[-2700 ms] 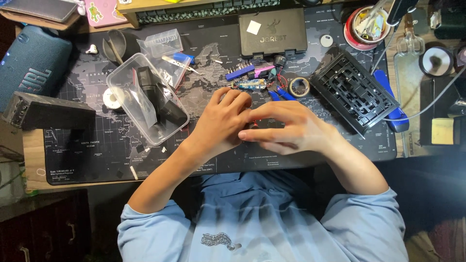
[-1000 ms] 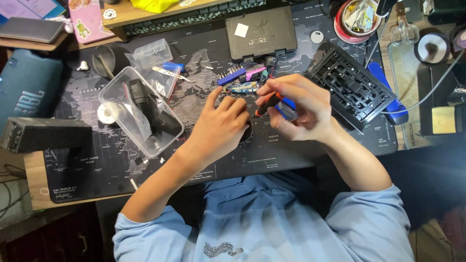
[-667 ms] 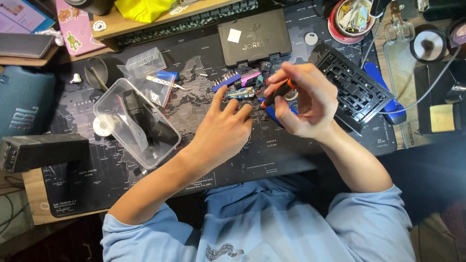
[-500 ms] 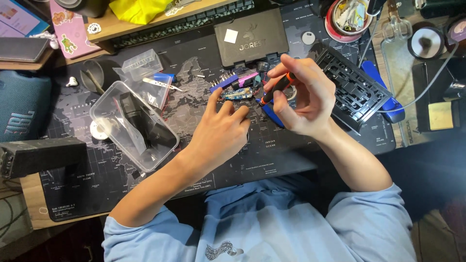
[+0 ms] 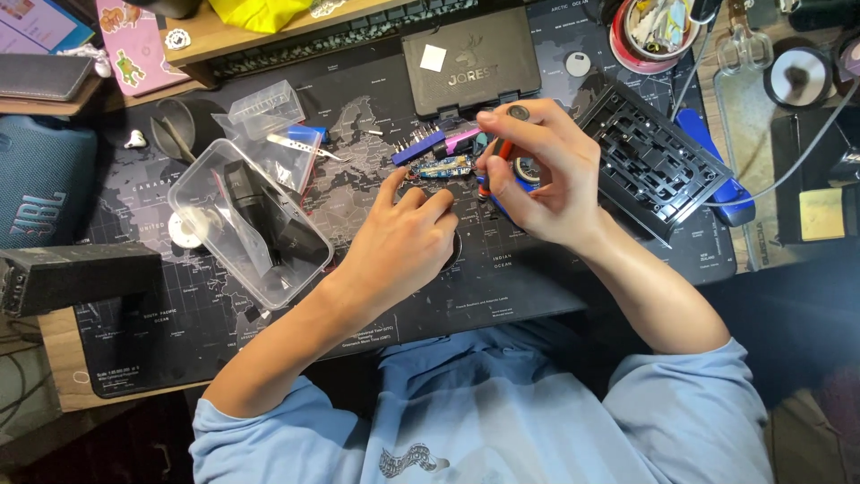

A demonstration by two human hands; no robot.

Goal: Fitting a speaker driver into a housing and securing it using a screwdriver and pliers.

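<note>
A small blue circuit board point(image 5: 442, 167) lies on the dark map-printed desk mat point(image 5: 224, 332). My left hand point(image 5: 400, 240) rests on the mat with its fingertips at the board's near edge, pinning it. My right hand point(image 5: 544, 175) grips a red-handled precision screwdriver point(image 5: 498, 154) held upright, its black cap at my fingertips and its tip down at the board's right end. Blue and pink bit holders point(image 5: 436, 142) lie just behind the board.
A clear plastic box point(image 5: 249, 224) with a black part inside sits to the left. A black keyboard frame point(image 5: 652, 154) lies at the right, a dark tool case point(image 5: 470, 61) behind. A black block point(image 5: 79, 274) sits at the left edge.
My hands moved apart from a clasp over the mat. The right hand took up the red screwdriver and raised it upright over the board. The left hand settled its fingers on the board.
</note>
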